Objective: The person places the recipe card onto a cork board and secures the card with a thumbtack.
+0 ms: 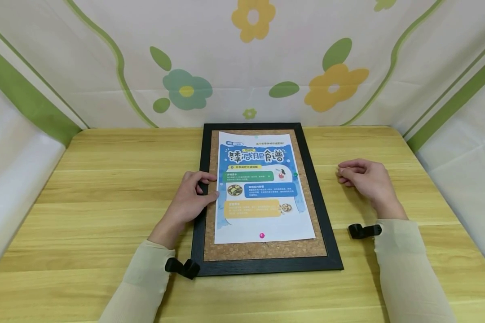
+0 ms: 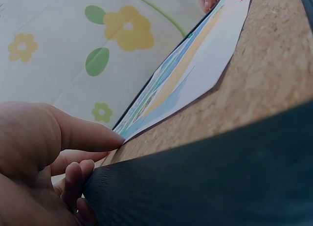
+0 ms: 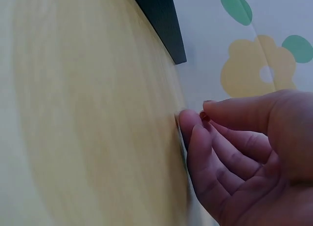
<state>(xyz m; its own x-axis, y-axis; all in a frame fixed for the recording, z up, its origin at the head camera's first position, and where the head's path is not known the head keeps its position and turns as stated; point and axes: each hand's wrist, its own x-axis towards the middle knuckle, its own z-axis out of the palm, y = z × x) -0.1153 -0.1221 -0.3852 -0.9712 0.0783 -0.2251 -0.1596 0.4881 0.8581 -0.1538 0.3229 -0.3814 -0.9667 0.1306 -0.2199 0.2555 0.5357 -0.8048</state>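
A printed sheet (image 1: 250,229) with Chinese text and food pictures lies on a cork board (image 1: 262,251) in a black frame. Pushpins sit in it: a pink one (image 1: 262,235) at the bottom, a green one (image 1: 295,175) at the right edge and a pale teal one (image 1: 256,137) at the top. My left hand (image 1: 191,197) reaches over the frame's left side; thumb and index fingertips, apart from each other, rest on the sheet's left edge. To the board's right, my right hand (image 1: 365,181) pinches a small red pushpin (image 3: 205,116), mostly hidden between thumb and index finger.
The board's black frame (image 1: 266,267) lies flat on the wood-grain table (image 1: 85,215). Flower-patterned cloth (image 1: 242,67) hangs behind and along both sides. A black camera mount sits at each wrist, left (image 1: 182,268) and right (image 1: 363,231).
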